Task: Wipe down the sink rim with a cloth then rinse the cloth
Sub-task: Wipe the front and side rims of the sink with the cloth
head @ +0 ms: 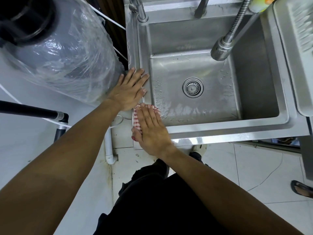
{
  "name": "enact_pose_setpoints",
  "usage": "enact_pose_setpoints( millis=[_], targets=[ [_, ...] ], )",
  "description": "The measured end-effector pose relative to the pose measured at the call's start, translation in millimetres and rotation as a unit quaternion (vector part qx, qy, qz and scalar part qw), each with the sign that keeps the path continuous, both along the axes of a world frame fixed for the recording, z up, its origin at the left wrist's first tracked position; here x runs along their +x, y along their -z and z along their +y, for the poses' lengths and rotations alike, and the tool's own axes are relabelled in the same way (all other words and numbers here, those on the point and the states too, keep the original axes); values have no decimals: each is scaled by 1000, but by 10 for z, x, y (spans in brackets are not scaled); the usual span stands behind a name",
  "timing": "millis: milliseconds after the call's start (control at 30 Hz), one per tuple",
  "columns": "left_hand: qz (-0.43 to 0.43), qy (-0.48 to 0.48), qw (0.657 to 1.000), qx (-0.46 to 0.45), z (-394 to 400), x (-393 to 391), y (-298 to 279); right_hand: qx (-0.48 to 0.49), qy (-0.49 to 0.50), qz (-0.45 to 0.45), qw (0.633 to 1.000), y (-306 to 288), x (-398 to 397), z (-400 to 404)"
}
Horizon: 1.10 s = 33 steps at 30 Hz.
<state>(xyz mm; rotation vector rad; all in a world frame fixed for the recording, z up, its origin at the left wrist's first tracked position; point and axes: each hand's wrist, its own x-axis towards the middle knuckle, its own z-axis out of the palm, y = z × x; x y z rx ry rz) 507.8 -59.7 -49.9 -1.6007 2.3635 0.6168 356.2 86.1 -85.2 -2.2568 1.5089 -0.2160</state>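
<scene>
A steel sink fills the upper middle of the head view; its rim runs along the front and left sides. A red and white checked cloth lies on the rim's front left corner. My right hand presses flat on the cloth, fingers straight and together, pointing toward the basin. My left hand rests flat on the left rim just beyond it, fingers spread, holding nothing. Most of the cloth is hidden under my right hand. The basin floor is wet around the drain.
A flexible hose faucet hangs over the basin's back right. A large plastic-wrapped water jug stands against the sink's left side. A white dish rack sits at right. Another person's sandalled foot is on the tiled floor.
</scene>
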Motion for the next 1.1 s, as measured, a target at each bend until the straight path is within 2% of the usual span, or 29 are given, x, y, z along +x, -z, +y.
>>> enact_pose_setpoints(
  millis=[67,267,433,533,633,767,867,933,1100],
  targets=[
    [13,-7,1000,5,17,-5,-4,13,21,4,1000,-14,92,18],
    [24,-18,1000,3,27,-12,0,-10,-3,5,1000,14,17,225],
    [25,-42,998,28,43,-75,-47,20,8,-62,998,-91,51,25],
    [63,-99,993,26,125,-184,-91,-3,26,-101,995,-261,-225,25],
    [126,-164,978,-34,448,-334,-103,-4,78,-44,996,-234,-542,35],
    [123,-152,974,-113,1307,-610,-9,-8,59,85,995,-33,-786,80],
    [74,-119,982,-127,1866,-698,118,-10,33,81,996,-33,-828,67],
    [57,-96,986,-125,1964,-658,155,-22,19,70,997,-50,-882,73],
    [17,-89,988,-125,1436,-516,157,-62,36,61,996,-43,-1080,119]
  ],
)
